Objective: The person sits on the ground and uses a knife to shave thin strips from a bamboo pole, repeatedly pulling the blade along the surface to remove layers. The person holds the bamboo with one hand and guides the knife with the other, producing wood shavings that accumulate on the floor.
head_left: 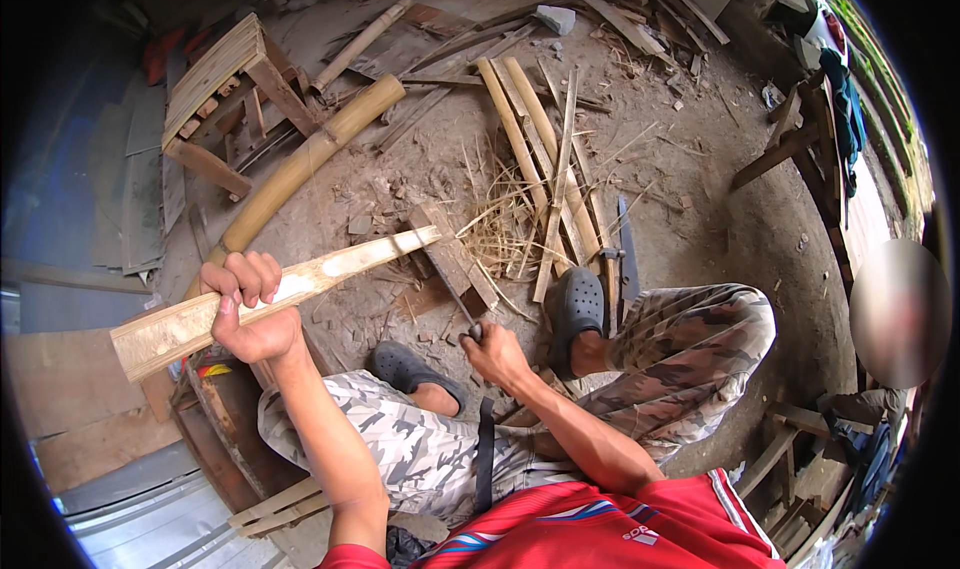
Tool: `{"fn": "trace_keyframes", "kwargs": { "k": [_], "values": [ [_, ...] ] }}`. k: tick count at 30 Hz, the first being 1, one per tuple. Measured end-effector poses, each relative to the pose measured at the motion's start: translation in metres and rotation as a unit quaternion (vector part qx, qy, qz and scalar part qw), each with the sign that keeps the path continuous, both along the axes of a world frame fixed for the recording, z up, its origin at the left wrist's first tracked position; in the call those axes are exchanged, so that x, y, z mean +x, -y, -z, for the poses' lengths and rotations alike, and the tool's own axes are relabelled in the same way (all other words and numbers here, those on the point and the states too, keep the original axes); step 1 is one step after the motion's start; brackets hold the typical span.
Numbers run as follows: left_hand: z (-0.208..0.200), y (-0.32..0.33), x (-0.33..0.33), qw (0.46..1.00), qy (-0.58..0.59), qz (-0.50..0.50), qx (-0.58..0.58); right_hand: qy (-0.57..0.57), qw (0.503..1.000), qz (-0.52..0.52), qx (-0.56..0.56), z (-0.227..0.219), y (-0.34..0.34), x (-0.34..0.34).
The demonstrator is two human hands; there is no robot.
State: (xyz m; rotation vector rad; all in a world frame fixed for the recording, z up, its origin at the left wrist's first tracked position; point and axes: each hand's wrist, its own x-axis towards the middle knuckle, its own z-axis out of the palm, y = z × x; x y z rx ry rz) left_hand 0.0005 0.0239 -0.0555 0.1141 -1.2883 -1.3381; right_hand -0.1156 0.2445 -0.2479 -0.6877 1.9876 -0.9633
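My left hand (250,304) is wrapped round a wide split bamboo piece (330,271), pale inner face up, tapering toward its far right end. In my right hand (495,354) is the handle of a long knife (462,307). Its narrow dark blade slants up and left toward the bamboo's tapered end; whether the edge touches it I cannot tell. Beneath that end lies a wooden block (455,259). Thin bamboo shavings (495,234) are heaped just beyond the block.
Several split bamboo lengths (525,134) lie ahead, with a dark flat blade (627,249) by my shoe (578,314). A bamboo pole (290,174) leans beside a slatted wooden stool (220,89). Wood scraps (620,14) and a grey stone (556,19) lie farther off. Wooden frames (790,139) stand at right.
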Motion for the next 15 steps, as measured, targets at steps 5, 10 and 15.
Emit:
{"fn": "trace_keyframes", "kwargs": {
  "k": [5,10,15],
  "values": [
    [0.000,-0.006,-0.001,1.000,0.010,0.018,-0.002,-0.015,0.988,-0.106,-0.115,-0.081,0.018,0.028],
    [-0.003,-0.013,-0.006,0.999,0.022,0.034,-0.006,-0.023,0.992,-0.061,-0.104,-0.049,0.027,0.035],
    [0.000,-0.018,-0.004,0.999,0.025,0.040,-0.013,-0.010,0.989,-0.080,-0.123,-0.059,0.025,0.037]
  ]
}}
